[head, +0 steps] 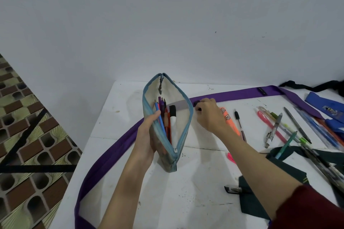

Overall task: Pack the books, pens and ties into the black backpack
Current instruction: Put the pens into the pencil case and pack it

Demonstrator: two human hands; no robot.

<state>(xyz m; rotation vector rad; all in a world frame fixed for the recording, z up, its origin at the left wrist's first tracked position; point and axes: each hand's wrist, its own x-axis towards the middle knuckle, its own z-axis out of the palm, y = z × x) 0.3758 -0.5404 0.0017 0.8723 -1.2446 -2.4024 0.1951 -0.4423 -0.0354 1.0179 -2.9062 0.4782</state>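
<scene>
My left hand (pixel 149 132) grips the left wall of an open pencil case (pixel 178 109) with a blue zip edge, held upright above the white table (pixel 115 109). Several pencils, pens and a marker (pixel 165 117) stand inside it. My right hand (pixel 208 115) reaches down just right of the case, its fingers curled round a small dark object (pixel 197 103) lying on the purple tie (pixel 242 94). That purple tie runs in a long arc across the table. Loose pens (pixel 279 126) and an orange highlighter (pixel 229 120) lie to the right. A black backpack strap (pixel 307 86) shows at the far right.
A blue tie (pixel 323 106) and a dark green tie (pixel 249 202) lie at the right and near edge. A black pen (pixel 232 189) rests near the green tie. The table's left edge drops to a patterned tiled floor (pixel 28 135). A plain wall stands behind.
</scene>
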